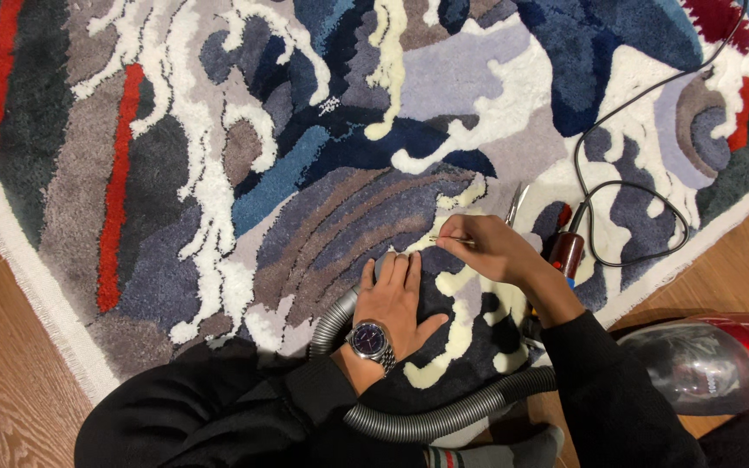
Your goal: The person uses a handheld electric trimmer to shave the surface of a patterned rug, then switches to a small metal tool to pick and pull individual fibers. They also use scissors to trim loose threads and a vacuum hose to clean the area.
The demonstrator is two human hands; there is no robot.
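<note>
The left hand [398, 297] lay flat on the tufted rug [218, 173]; the right hand [491, 249] pinched what looked like a thin needle [446, 238].

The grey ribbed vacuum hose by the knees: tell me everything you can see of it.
The grey ribbed vacuum hose looks like flexible corrugated plastic. It curves in a loop over the lower edge of the multicoloured tufted rug, rising under the left hand, which lies flat over its upper end, wristwatch showing. Its lower run passes across the black-sleeved arms towards the red canister vacuum. Neither end nor any nozzle is visible.
</note>
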